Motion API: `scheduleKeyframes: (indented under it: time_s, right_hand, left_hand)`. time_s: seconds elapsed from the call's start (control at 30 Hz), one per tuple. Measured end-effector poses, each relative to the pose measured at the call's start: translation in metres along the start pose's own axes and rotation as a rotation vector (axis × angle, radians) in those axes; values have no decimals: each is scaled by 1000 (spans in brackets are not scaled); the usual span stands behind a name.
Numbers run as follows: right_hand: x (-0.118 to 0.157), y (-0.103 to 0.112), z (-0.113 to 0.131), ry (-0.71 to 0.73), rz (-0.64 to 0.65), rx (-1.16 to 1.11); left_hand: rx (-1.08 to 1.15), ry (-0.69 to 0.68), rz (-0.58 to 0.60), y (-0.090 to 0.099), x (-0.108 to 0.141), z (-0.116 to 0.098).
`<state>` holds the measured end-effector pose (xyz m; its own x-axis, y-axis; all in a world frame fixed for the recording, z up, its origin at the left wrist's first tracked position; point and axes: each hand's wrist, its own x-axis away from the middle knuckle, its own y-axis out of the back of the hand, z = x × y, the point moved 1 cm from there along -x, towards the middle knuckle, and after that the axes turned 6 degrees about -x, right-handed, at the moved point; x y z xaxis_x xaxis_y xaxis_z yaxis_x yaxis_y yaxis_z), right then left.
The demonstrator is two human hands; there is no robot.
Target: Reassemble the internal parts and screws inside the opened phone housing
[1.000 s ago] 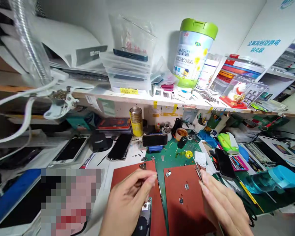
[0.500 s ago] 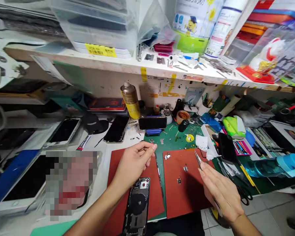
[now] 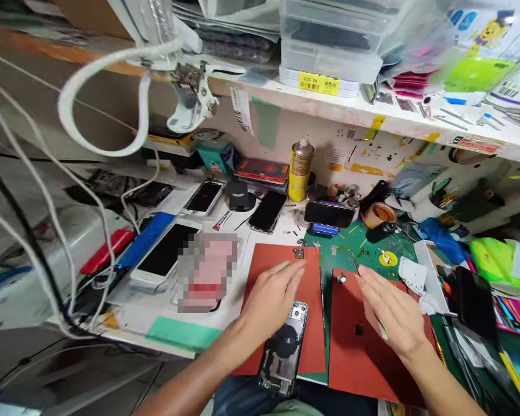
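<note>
While R hand (image 3: 392, 312) pinches slim metal tweezers (image 3: 356, 261), ctr-right, L hand (image 3: 274, 293) (grip: can't tell) hangs near opened black-and-silver phone (image 3: 282, 350), lower ctr of frame, partly on rectangular red-brown mat (image 3: 314, 329).

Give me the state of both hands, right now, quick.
Left hand: fingers together, beside the opened phone; cannot tell whether it holds anything.
Right hand: closed, holding tweezers.
</note>
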<state>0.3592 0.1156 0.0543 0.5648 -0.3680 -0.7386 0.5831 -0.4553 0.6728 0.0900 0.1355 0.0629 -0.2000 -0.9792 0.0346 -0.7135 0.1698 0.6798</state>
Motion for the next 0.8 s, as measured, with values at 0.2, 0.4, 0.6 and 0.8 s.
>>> scheduleKeyframes:
  time_s: [0.2, 0.4, 0.6, 0.8]
  right_hand:
    - [3, -29, -29, -8, -11, 55]
    - [3, -42, -44, -11, -15, 48]
    - [5, -50, -48, -19, -39, 38]
    - [5, -51, -47, -15, -18, 59]
  left_hand:
    - [-234, -156, -4, -23, -77, -18]
    - [-381, -203, 2, -41, -102, -18]
    - [-453, -216, -7, -43, -103, -14]
    - [-489, -249, 10, -45, -105, -12]
